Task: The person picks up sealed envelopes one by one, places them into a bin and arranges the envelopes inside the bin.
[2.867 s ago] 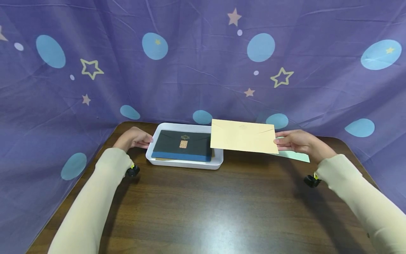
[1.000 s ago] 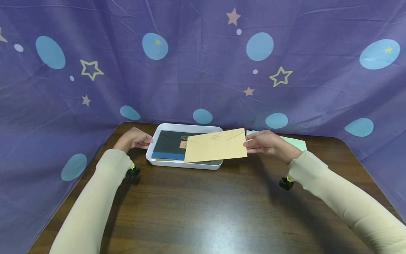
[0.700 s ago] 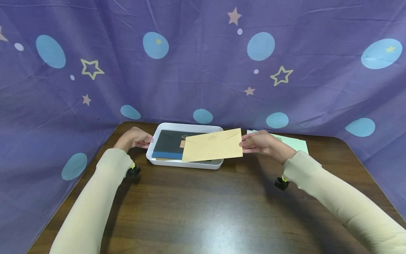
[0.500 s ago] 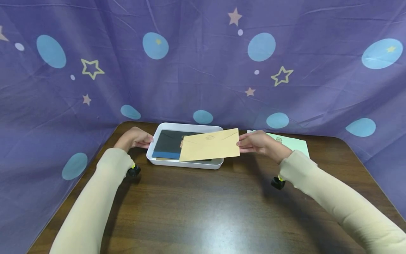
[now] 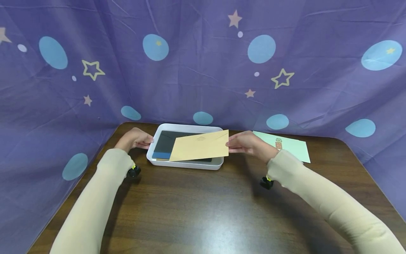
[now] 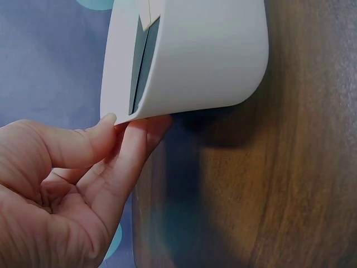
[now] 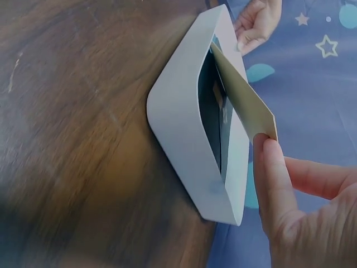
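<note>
My right hand [image 5: 247, 144] pinches a cream envelope [image 5: 200, 145] by its right edge. The envelope slants over the white tray [image 5: 187, 164], its left end low inside the rim in the right wrist view. Beneath it in the tray lie a dark envelope [image 5: 168, 139] and a blue one [image 5: 161, 155], partly covered. At the tray's left end, my left hand [image 5: 135, 138] grips the rim, thumb [image 6: 103, 134] on top and fingers underneath.
Light green envelopes [image 5: 293, 146], the upper one with a printed seal, lie on the brown wooden table [image 5: 203, 204] right of the tray. A purple patterned cloth [image 5: 203, 70] hangs behind the table.
My right hand has carried the cream envelope leftward from above the green envelopes to over the tray, uncovering more of the green ones. My left hand keeps its hold on the rim.
</note>
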### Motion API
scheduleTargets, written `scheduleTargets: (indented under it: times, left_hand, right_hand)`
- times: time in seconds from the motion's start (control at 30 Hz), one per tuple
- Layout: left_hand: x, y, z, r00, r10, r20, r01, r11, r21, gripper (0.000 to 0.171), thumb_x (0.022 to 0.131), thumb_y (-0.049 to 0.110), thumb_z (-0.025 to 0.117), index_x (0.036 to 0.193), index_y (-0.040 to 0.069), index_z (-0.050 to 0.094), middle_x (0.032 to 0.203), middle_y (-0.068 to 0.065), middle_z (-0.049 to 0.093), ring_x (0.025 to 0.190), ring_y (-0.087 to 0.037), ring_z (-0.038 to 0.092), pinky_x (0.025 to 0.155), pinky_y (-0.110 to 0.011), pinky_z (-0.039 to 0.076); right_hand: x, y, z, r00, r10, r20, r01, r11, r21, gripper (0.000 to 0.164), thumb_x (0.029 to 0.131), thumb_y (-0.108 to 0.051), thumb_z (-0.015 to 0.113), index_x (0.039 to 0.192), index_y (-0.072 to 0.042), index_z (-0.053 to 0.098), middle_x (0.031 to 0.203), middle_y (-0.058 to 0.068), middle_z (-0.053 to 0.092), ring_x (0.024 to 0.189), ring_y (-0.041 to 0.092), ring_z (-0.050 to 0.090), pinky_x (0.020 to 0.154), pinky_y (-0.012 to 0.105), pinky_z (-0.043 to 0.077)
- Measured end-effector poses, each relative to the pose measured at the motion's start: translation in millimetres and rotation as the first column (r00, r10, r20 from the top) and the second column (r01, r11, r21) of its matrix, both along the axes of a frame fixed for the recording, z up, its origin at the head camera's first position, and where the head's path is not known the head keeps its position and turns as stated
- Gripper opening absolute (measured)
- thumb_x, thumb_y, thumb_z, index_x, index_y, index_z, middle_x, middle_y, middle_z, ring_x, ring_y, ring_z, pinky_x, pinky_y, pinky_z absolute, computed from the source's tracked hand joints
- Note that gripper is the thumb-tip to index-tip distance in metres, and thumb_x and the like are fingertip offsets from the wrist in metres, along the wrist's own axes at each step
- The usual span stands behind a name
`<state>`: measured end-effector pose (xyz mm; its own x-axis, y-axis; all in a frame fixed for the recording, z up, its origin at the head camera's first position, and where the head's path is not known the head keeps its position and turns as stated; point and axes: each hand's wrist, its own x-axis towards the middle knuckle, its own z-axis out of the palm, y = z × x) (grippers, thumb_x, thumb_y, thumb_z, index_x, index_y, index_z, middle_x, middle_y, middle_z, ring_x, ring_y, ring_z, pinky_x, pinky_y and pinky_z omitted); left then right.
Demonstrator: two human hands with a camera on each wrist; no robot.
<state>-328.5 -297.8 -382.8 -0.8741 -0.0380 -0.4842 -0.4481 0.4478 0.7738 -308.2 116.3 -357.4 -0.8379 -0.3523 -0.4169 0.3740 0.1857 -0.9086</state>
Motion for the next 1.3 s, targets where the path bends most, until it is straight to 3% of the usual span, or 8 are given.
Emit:
scheduleTargets:
  times: [0.2,0.57,0.77,1.1,1.3]
  left_hand:
    - [-0.8,0.8,-1.5,1.0,0.006,0.005,-0.006,1.0,0.002,0.033,0.096,-0.007,0.058,0.126,-0.019,0.056,0.069,0.003,0.066,0.063,-0.004,0.064,0.066,-0.018,0.063]
    - [-2.0,2.6,-0.8,1.0,0.018,0.005,-0.018,1.0,-0.013,0.033,0.095,-0.006,0.059,0.126,-0.019,0.056,0.068,0.003,0.064,0.061,-0.004,0.064,0.064,-0.017,0.063]
    - [-2.5,3.1,-1.1,1.0,0.009,0.01,-0.009,1.0,0.002,0.031,0.096,-0.006,0.059,0.125,-0.018,0.057,0.069,0.004,0.064,0.062,-0.004,0.064,0.065,-0.018,0.063]
    - [-1.5,2.3,-1.0,1.0,0.019,0.009,-0.019,1.0,-0.003,0.029,0.096,-0.006,0.059,0.122,-0.017,0.058,0.068,0.004,0.063,0.061,-0.004,0.062,0.064,-0.018,0.063]
    - [-2.2,1.9,-1.7,1.0,0.024,0.011,-0.024,1.0,-0.018,0.028,0.095,-0.006,0.059,0.121,-0.017,0.059,0.069,0.003,0.062,0.062,-0.004,0.062,0.064,-0.018,0.063]
  right_hand:
    - [0.7,-16.8,-1.0,0.999,-0.04,0.014,0.04,0.999,0.006,0.017,0.095,0.009,0.06,0.112,0.008,0.059,0.083,0.002,0.068,0.076,0.01,0.067,0.078,0.028,0.067]
    - [-0.2,-29.1,1.1,0.996,-0.078,0.04,0.078,0.997,0.019,0.018,0.093,0.009,0.063,0.112,0.008,0.061,0.078,0.004,0.067,0.07,0.011,0.067,0.072,0.025,0.066]
    - [-1.0,-33.5,0.1,0.997,-0.063,0.045,0.062,0.998,0.012,0.025,0.093,0.01,0.063,0.117,0.01,0.059,0.078,0.004,0.067,0.071,0.012,0.068,0.075,0.026,0.066]
    - [-3.1,-38.8,-1.9,0.999,-0.037,0.036,0.037,0.999,0.019,0.018,0.093,0.01,0.064,0.11,0.008,0.06,0.078,0.005,0.067,0.069,0.012,0.068,0.077,0.027,0.067]
    - [-2.4,-43.3,-1.0,0.999,-0.03,0.028,0.029,0.999,0.031,0.015,0.093,0.009,0.064,0.108,0.008,0.061,0.078,0.004,0.066,0.07,0.01,0.067,0.096,0.039,0.062]
